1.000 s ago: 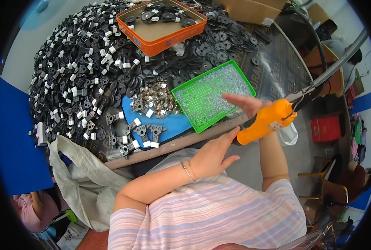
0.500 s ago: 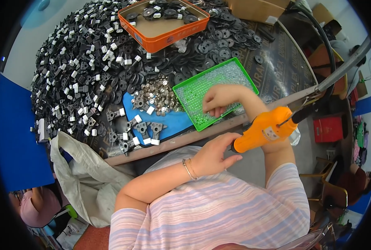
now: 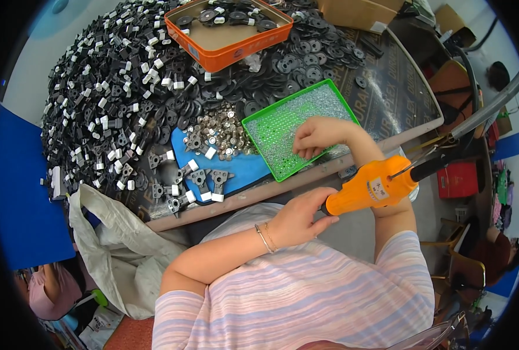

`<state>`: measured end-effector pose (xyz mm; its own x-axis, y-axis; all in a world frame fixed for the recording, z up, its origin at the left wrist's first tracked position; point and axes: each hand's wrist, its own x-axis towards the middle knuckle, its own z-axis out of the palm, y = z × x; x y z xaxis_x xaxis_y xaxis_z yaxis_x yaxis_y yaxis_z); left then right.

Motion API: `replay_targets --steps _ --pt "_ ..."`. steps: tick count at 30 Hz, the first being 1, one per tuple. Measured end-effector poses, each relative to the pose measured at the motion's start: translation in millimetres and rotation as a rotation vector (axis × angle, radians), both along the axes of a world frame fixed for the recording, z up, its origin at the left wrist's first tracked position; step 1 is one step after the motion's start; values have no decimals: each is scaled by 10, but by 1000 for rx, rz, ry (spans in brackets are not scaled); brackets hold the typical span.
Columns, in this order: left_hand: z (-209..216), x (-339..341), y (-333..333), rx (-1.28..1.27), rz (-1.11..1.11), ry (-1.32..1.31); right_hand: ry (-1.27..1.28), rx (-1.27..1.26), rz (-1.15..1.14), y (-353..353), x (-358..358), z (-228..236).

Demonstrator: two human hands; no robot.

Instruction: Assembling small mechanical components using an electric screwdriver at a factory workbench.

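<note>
My left hand (image 3: pixel 300 220) is closed at the dark nose of an orange electric screwdriver (image 3: pixel 367 189), with the nose between thumb and forefinger; the other fingers are partly hidden. The screwdriver lies across in front of my right forearm, a black cable at its back end. Over the green tray (image 3: pixel 263 153) of small silvery screws, my right hand (image 3: pixel 320 137) has its fingers curled together; what they hold, if anything, is too small to make out. Left of the tray, a blue mat (image 3: pixel 236 182) carries a pile of small metal parts (image 3: pixel 227 133) and several black brackets with white ends (image 3: pixel 218 184).
A large heap of black-and-white parts (image 3: pixel 105 87) covers the table's left side. An orange tin (image 3: pixel 230 58) with black discs stands at the back, beside loose discs (image 3: pixel 312 64). A cardboard box (image 3: pixel 358 14), a ribbed grey hose (image 3: pixel 492 102) and a white sack (image 3: pixel 116 251) surround the work.
My right hand has moved a little to the right over the tray, its fingers more gathered. The screwdriver's back end has shifted slightly. My left hand stays in place.
</note>
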<state>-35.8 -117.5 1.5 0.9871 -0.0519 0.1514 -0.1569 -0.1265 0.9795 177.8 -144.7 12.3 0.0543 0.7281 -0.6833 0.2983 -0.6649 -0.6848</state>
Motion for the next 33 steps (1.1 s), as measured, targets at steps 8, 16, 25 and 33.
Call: replay_targets --steps 8,16,25,33 --pt "-9 -12 3 66 0 -24 173 156 -41 253 -328 -136" --pt "-17 7 -17 26 -18 -12 69 181 -44 48 -42 -49" --pt "-12 4 4 99 -16 -42 159 219 -124 233 -448 -209" --pt "-9 -1 -18 78 -8 -28 -24 211 -147 131 -240 -112"
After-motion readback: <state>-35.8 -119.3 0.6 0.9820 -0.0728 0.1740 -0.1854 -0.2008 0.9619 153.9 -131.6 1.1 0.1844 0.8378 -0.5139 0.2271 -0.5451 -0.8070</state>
